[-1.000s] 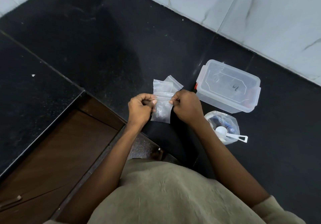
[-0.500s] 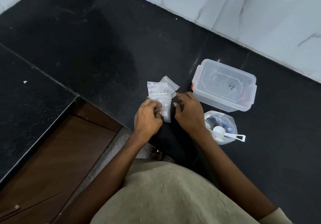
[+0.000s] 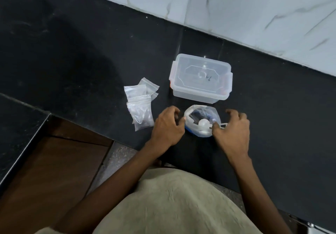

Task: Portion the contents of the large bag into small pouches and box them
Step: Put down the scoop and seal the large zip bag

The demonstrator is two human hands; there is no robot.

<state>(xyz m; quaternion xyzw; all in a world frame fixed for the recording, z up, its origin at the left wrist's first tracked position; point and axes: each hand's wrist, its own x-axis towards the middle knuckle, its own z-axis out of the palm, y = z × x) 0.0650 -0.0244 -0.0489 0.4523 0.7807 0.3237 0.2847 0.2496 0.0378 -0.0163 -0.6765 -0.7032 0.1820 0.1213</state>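
beige fabric of the person's top point(image 3: 174, 203) fills the nearest part of the head view, with both bare forearms reaching forward from it over a black polished stone tabletop point(image 3: 91, 52). the left hand point(image 3: 168, 125) sits just left of a large clear plastic bag point(image 3: 201, 120), its fingers loosely curled and its thumb at the bag's rim; whether it pinches the plastic i cannot tell. the right hand point(image 3: 233, 127) is on the bag's right side, thumb and forefinger at the flat handle of a small white plastic scoop point(image 3: 204, 123) that lies in the open mouth of the bag, other fingers spread and bent; a firm grip on the handle is not plain. dark blue contents show inside the bag. left of the left hand, apart from it, lies a loose pile of small clear zip pouches point(image 3: 140, 104), overlapping. beyond the bag, close to it, stands a clear rectangular plastic box point(image 3: 200, 78) with its clip lid on. farthest is a pale marble-patterned wall point(image 3: 254, 6).
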